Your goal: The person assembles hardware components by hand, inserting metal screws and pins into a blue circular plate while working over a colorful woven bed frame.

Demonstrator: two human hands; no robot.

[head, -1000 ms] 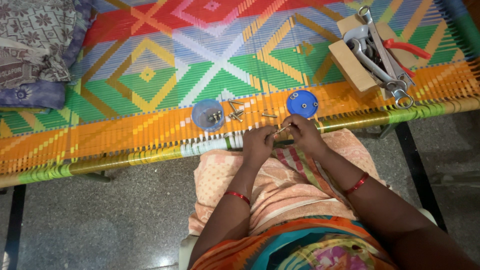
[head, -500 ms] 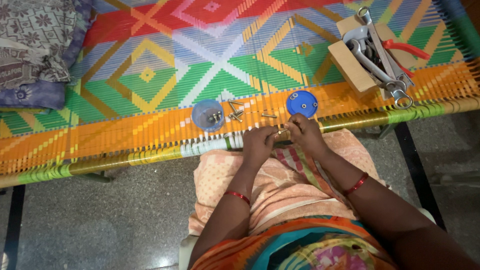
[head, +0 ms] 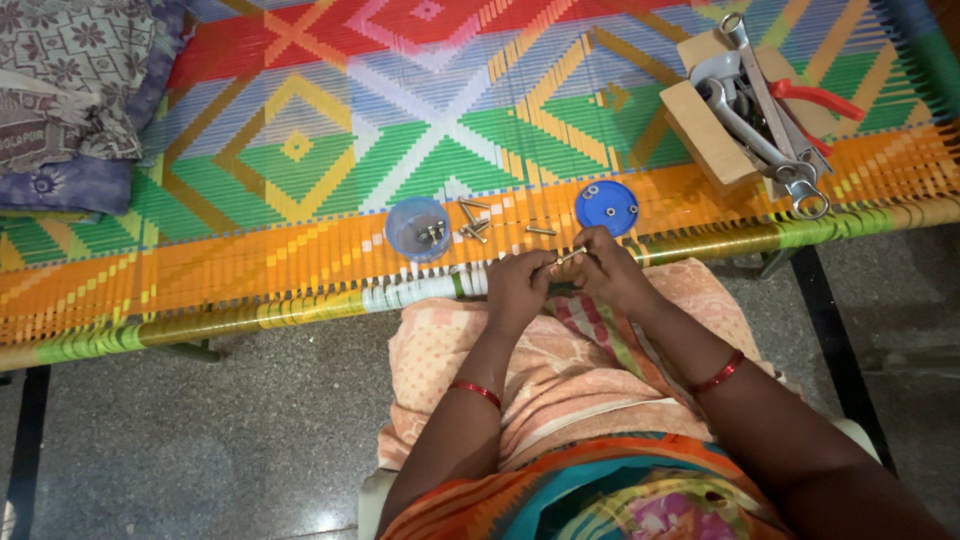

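My left hand (head: 517, 287) and my right hand (head: 607, 267) meet over the edge of a woven cot, both pinching one small metal bolt (head: 566, 258) between their fingertips. Just beyond them lie a few loose bolts (head: 472, 227) on the orange weave. A clear blue round container (head: 417, 229) with several bolts inside stands to the left of them. Its blue lid (head: 606, 207), with nuts resting on it, lies to the right.
A cardboard box (head: 705, 122) at the far right holds spanners and red-handled pliers (head: 812, 97). Folded patterned cloth (head: 70, 90) lies at the far left. The multicoloured woven cot (head: 300, 150) spans the view; grey stone floor (head: 200, 440) lies below it.
My hands have kept working the bolt between them; the right hand's fingers have shifted slightly. Nothing else has moved.
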